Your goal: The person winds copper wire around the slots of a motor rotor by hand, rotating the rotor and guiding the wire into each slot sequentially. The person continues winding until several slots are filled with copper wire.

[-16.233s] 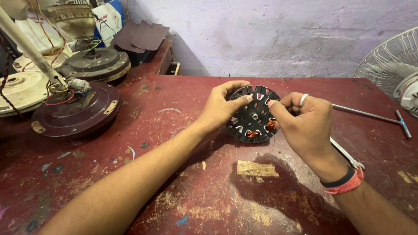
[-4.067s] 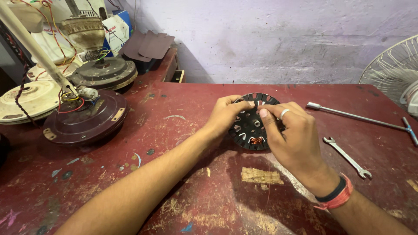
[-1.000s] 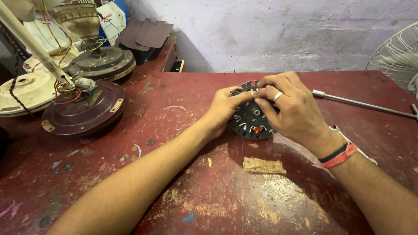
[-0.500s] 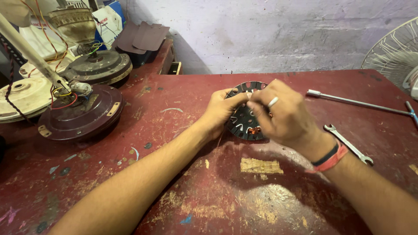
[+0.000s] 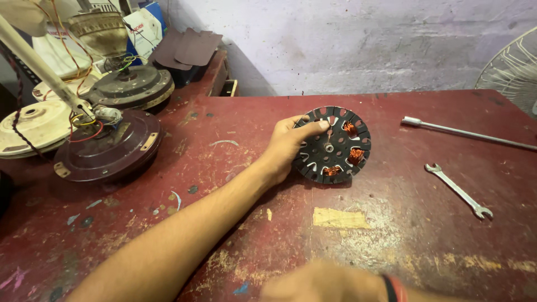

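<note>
While the left hand (image 5: 285,146) grips the dark round stator (image 5: 332,145) by its left rim, fingers (image 5: 311,127) curled over it, the stator rests on the red table (image 5: 224,184). Three copper coils (image 5: 356,155) are wound; most slots remain empty. Right hand (image 5: 324,282) sits low, apart, blurred; grip cannot be told.

Fan-repair workshop: motors (image 5: 109,146), spanner (image 5: 458,190)

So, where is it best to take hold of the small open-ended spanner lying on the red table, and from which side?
Grip the spanner at its bare middle shank, coming from above with fingers across its width. It lies flat and alone on the table, its jaws at both ends, so the slim shank likely offers the easiest pinch.
</note>
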